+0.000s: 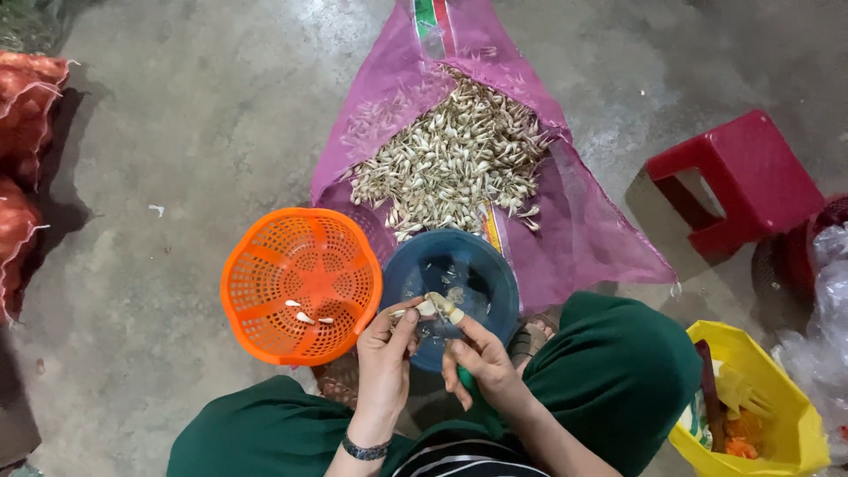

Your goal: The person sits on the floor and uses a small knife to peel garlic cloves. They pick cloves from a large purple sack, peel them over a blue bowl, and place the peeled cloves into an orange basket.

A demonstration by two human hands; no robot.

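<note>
My left hand (386,358) pinches a garlic clove (426,308) over the blue bowl (495,274). My right hand (481,362) grips a small knife with a green handle, its blade tip at the clove; a taped finger shows near the blade. Beside the bowl on the left stands an orange plastic basket (265,265) with three peeled cloves (305,316) inside. Beyond the bowl, a heap of unpeeled garlic cloves (455,159) lies on a pink mesh sack (583,238) spread on the concrete floor.
A red plastic stool (742,181) stands at the right. A yellow bag (777,415) with items inside sits at the lower right, with clear plastic bags beside it. Orange mesh sacks (22,115) lie at the left edge. My knees in green cloth frame the bowl.
</note>
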